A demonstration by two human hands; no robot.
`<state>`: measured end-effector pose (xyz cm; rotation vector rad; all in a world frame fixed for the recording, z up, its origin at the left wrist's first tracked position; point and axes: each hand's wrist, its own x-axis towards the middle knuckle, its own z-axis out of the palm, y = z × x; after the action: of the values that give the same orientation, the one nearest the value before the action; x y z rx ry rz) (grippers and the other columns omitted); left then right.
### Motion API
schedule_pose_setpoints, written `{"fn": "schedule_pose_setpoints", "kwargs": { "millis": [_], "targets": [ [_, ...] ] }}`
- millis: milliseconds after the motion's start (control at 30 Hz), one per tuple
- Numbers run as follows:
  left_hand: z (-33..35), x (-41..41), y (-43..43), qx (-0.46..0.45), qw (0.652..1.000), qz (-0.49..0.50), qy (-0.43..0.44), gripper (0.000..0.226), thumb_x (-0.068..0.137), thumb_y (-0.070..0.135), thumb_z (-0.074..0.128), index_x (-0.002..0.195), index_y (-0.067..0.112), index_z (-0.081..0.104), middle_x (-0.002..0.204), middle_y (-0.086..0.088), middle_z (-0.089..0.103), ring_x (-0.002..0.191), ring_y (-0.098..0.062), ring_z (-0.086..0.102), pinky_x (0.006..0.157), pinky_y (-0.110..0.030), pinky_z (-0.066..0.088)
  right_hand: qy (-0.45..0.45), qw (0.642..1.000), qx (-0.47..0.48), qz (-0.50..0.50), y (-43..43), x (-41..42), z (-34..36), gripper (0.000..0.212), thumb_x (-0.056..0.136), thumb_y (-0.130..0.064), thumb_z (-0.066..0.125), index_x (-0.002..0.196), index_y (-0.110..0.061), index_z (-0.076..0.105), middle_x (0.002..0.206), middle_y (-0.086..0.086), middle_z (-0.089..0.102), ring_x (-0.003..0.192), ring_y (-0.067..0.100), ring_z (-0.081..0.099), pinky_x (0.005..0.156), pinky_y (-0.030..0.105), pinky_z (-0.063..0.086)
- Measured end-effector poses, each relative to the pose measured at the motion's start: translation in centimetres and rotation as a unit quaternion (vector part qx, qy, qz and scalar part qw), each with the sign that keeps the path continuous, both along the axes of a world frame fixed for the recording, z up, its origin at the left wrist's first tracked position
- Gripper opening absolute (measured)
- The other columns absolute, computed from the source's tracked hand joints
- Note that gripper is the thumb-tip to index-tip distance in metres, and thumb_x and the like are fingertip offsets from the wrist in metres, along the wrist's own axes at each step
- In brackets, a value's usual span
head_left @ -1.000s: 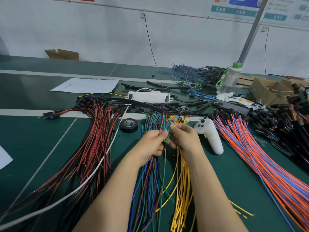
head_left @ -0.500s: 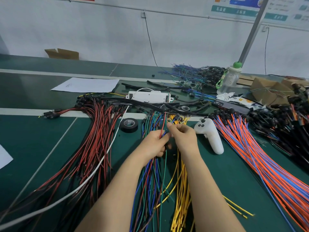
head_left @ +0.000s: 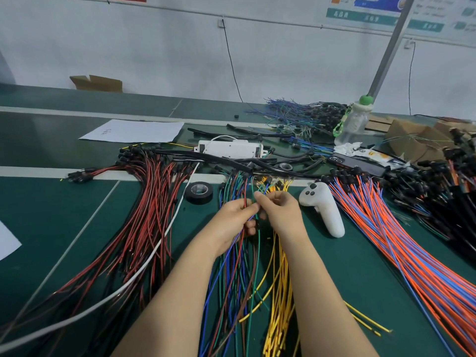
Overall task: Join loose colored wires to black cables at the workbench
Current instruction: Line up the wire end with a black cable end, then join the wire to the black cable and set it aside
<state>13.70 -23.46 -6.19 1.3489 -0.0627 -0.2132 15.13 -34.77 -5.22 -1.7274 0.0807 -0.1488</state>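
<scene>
Just right of the tape roll (head_left: pixel 199 192), your left hand (head_left: pixel 235 219) pinched a few colored wires (head_left: pixel 239 269) while your right hand (head_left: pixel 282 212) nipped their tips, fingers closed on them. The black cables (head_left: pixel 231 163) lay just beyond the roll, so this join looked unfinished, and most loose wires seemed left to do.

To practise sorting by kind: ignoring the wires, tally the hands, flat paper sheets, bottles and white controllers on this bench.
Hands: 2, left hand and right hand
Flat paper sheets: 2
Bottle: 1
White controller: 1
Total: 6
</scene>
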Motion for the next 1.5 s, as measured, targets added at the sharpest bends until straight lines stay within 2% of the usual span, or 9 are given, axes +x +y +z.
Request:
{"fn": "schedule_pose_setpoints", "kwargs": {
  "millis": [233,367,433,667,767,900,1000,1233,1500],
  "targets": [
    [2.6,0.4,-1.0,0.078,0.994,0.015,0.071,0.016,0.095,0.010,0.053,0.080,0.007,0.057,0.043,0.006,0.058,0.046,-0.006,0.062,0.048,-0.021,0.052,0.030,0.991,0.127,-0.016,-0.5,0.2,0.1,0.011,0.091,-0.008,0.061,0.098,0.001,0.061,0.069,0.007,0.057,0.055,0.014,0.052,0.055,0.025,0.046],
    [5.7,0.6,-2.2,0.081,0.993,-0.040,0.075,0.013,0.095,0.007,0.053,0.085,0.002,0.060,0.056,-0.005,0.068,0.050,-0.008,0.066,0.046,-0.020,0.052,0.105,0.915,0.385,0.054,-1.7,0.3,0.7,0.015,0.097,-0.013,0.050,0.084,-0.006,0.053,0.045,-0.001,0.049,0.034,0.008,0.043,0.037,0.019,0.039],
    [6.0,0.4,-2.7,0.087,0.992,-0.058,0.064,0.012,0.095,0.008,0.053,0.086,0.004,0.061,0.060,-0.005,0.069,0.050,-0.008,0.066,0.048,-0.019,0.053,0.160,0.882,0.437,0.076,-2.3,0.5,0.8,0.020,0.097,-0.019,0.050,0.080,-0.010,0.053,0.055,0.001,0.050,0.043,0.013,0.044,0.046,0.022,0.040],
    [2.1,0.0,-1.1,0.322,0.943,0.031,-0.080,0.030,0.095,0.028,0.053,0.067,0.019,0.054,0.061,0.003,0.054,0.058,-0.013,0.052,0.052,-0.021,0.037,0.016,0.994,0.103,-0.026,-0.9,0.8,-0.5,0.018,0.098,-0.012,0.050,0.081,-0.017,0.056,0.056,0.005,0.045,0.038,0.012,0.038,0.042,0.026,0.034],
    [0.5,0.2,-0.1,0.232,0.970,0.035,-0.071,0.026,0.095,0.028,0.053,0.074,0.015,0.060,0.066,-0.001,0.056,0.065,-0.014,0.054,0.066,-0.031,0.046,-0.017,0.997,0.060,-0.036,-0.4,0.8,-0.8,0.014,0.094,-0.012,0.058,0.103,-0.020,0.051,0.068,0.006,0.053,0.045,0.015,0.048,0.050,0.033,0.045],
    [-0.3,0.3,0.3,0.084,0.995,0.024,-0.046,0.022,0.097,0.015,0.051,0.076,0.014,0.058,0.053,0.012,0.050,0.043,0.002,0.048,0.047,-0.013,0.044,-0.036,0.999,0.001,-0.020,-0.1,0.6,-0.8,0.015,0.093,-0.010,0.053,0.084,-0.021,0.057,0.070,0.006,0.052,0.042,0.012,0.051,0.043,0.025,0.045],
    [-0.6,0.4,0.5,0.096,0.993,0.015,-0.062,0.022,0.098,0.016,0.049,0.078,0.016,0.059,0.047,0.015,0.051,0.044,0.003,0.049,0.049,-0.013,0.043,-0.031,0.999,-0.015,-0.017,-0.1,0.4,-0.6,0.011,0.091,-0.022,0.062,0.082,-0.017,0.059,0.069,0.005,0.055,0.041,0.011,0.054,0.054,0.034,0.052],
    [-0.5,-0.1,0.3,0.121,0.988,-0.016,-0.092,0.019,0.098,0.014,0.048,0.088,0.019,0.064,0.062,0.012,0.066,0.063,-0.005,0.066,0.055,-0.015,0.046,-0.029,0.998,-0.049,-0.004,-0.2,-0.1,0.0,0.027,0.089,-0.029,0.065,0.081,-0.003,0.063,0.063,0.006,0.056,0.037,0.016,0.053,0.044,0.024,0.044],
    [-0.5,0.0,0.4,0.092,0.993,-0.004,-0.073,0.023,0.099,0.019,0.047,0.087,0.014,0.066,0.070,0.000,0.073,0.067,-0.009,0.069,0.060,-0.017,0.052,0.024,0.989,0.147,-0.004,-0.3,-0.1,0.1,0.019,0.091,-0.012,0.062,0.074,-0.007,0.056,0.062,0.007,0.046,0.041,0.016,0.042,0.040,0.021,0.038]
  ]
}}
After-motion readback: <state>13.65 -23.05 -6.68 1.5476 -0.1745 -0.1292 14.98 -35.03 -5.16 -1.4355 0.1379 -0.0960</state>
